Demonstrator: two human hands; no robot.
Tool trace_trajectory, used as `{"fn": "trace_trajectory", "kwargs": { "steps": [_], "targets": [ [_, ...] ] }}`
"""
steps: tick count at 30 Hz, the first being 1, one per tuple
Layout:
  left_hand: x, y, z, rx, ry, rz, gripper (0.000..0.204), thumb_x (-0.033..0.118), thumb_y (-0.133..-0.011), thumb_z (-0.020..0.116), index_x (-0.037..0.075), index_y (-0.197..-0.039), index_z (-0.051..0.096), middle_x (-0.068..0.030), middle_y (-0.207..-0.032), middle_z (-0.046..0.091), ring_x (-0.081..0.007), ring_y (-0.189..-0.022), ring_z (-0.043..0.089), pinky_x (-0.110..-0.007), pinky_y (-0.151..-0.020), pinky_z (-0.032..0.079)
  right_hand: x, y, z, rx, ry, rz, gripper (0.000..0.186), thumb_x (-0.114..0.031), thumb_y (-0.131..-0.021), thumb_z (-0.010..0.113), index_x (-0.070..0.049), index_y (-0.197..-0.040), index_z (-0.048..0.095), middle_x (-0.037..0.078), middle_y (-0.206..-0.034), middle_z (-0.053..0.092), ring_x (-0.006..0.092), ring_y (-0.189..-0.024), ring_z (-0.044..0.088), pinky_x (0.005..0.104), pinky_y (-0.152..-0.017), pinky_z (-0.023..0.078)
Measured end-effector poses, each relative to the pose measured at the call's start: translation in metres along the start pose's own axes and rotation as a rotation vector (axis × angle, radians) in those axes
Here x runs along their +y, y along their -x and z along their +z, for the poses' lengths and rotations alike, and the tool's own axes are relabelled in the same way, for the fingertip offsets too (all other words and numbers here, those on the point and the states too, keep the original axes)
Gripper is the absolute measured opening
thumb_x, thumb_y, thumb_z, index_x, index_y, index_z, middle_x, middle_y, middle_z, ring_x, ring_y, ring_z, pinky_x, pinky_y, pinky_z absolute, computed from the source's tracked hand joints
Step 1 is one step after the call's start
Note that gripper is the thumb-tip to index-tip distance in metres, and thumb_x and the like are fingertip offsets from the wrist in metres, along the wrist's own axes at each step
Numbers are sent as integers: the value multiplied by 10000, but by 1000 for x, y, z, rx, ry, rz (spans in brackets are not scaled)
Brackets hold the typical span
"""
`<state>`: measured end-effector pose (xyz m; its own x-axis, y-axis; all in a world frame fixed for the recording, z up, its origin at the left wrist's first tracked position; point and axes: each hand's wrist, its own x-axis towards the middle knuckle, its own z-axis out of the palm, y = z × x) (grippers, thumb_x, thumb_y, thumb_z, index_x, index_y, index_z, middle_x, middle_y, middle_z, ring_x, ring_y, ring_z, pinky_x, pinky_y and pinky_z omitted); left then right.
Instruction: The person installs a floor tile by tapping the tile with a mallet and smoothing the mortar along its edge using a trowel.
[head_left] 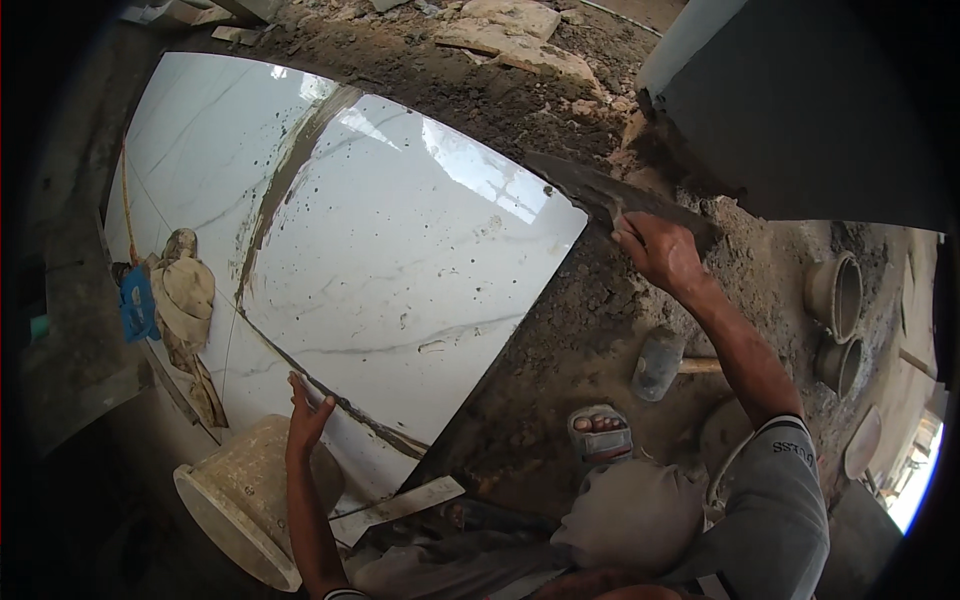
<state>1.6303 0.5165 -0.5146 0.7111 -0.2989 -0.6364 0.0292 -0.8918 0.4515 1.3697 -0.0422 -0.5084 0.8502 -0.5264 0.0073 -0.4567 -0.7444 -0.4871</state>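
Observation:
My right hand [660, 252] grips a trowel with a long flat grey blade [580, 187] at the right corner of a large white marbled tile [400, 250]. The blade lies along the tile's edge, over rough soil. My left hand [306, 412] has its fingers apart and holds nothing. Its fingertips are beside the mortar-smeared joint [345, 402] on the near side of this tile; whether they touch the surface I cannot tell. Another joint, smeared with grey-brown mortar [290, 165], runs away from me between the tiles. Small dark spatters dot the glossy surface.
A mortar-stained bucket [262, 480] is near my left forearm. A mallet [660, 366] lies right of the tile, near my sandalled foot [598, 430]. Crumpled cloth [186, 300] and a blue plastic piece [138, 303] rest at left. Two pots [835, 295] stand far right.

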Motion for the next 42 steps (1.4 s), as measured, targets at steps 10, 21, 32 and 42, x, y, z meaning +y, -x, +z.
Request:
{"fn": "trace_trajectory", "kwargs": {
  "steps": [10, 21, 32, 42],
  "targets": [
    [-4, 2, -2, -25, 58, 14, 1022, 338, -809, 666, -26, -1431, -58, -230, -1510, 3, -304, -1406, 15, -376, -1121, 99, 12, -11, -14, 24, -90, 2, 213, -265, -842, 590, -52, -860, 597, 153, -793, 632, 356, -727, 612, 436, -640, 479],
    [-10, 2, -10, -21, 37, 10, 966, 342, -838, 626, -3, -1439, -46, -226, -1512, -1, -301, -1406, 44, -372, -1122, 109, 3, -12, -5, 35, -49, -21, 205, -249, -844, 607, -46, -875, 592, 155, -782, 622, 351, -702, 600, 419, -625, 470],
    [-12, -6, -1, -26, 7, 19, 1002, 383, -835, 631, -29, -1428, -63, -233, -1510, -12, -307, -1405, 23, -367, -1122, 100, -14, -28, 7, -266, 195, -26, 239, -264, -887, 518, -55, -993, 477, 198, -857, 620, 410, -779, 596, 486, -668, 462],
    [-11, 4, 5, 70, 123, 10, 978, 373, -849, 619, -3, -1437, -66, -235, -1509, 6, -313, -1402, 54, -366, -1113, 143, 23, 9, -15, -155, -35, 24, 250, -277, -875, 550, -54, -960, 476, 190, -771, 609, 409, -742, 591, 481, -638, 451]
  ]
}}
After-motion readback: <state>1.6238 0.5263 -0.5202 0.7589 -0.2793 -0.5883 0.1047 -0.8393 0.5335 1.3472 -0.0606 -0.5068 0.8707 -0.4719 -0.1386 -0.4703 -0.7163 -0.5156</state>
